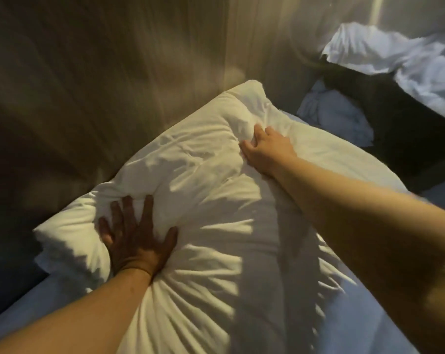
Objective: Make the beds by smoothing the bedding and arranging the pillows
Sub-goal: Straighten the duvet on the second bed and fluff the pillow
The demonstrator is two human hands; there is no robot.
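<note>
Pillow [203, 226] lies under both hands, left hand [137, 236] pressing flat, right hand [267, 149] clutching its cloth.

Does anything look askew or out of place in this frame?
Yes. The pillow, pressed by the left hand and pinched by the right hand, is heavily creased and bunched. A crumpled white bundle sits in the dark gap between the beds, and the far bed's bedding is rumpled.

Fingers [259, 132] of the right hand [267, 150] are half buried in the pillow [203, 213]; the far bed [395, 54] is blurred.
</note>
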